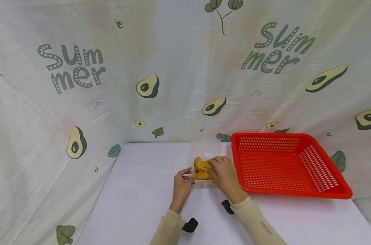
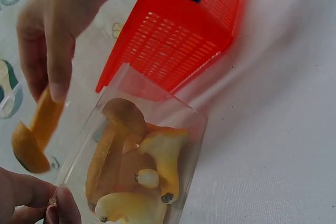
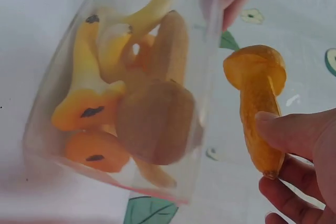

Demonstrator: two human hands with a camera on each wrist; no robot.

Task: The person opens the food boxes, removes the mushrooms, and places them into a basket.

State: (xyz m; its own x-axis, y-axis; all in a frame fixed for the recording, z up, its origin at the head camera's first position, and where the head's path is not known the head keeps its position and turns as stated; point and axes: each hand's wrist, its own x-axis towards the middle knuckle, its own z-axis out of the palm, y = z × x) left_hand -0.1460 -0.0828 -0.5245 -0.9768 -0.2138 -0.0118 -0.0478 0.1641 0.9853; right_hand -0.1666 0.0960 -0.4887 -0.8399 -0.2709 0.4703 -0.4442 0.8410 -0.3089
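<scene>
My right hand [image 1: 224,174] pinches a brown-yellow toy mushroom [image 3: 260,103] by its stem, cap pointing away from the fingers. It is held above a clear plastic box [image 1: 204,185] in the head view. Thumb and fingers of my left hand [image 2: 34,198] grip the box's rim at its left side. Inside the box lie several more mushrooms: a large brown one [image 2: 107,156], yellow ones with pale stems [image 2: 170,163] and, seen through the wall, an orange cap [image 3: 97,148]. A clear lid [image 1: 205,148] stands up behind the box.
To the right of the box sits a large red plastic basket [image 1: 274,168], with no contents showing. A white cloth [image 1: 142,190] covers the table. Behind it hangs a printed curtain [image 1: 173,68] with avocados and lettering. Black wrist mounts [image 1: 190,225] sit at both sleeves.
</scene>
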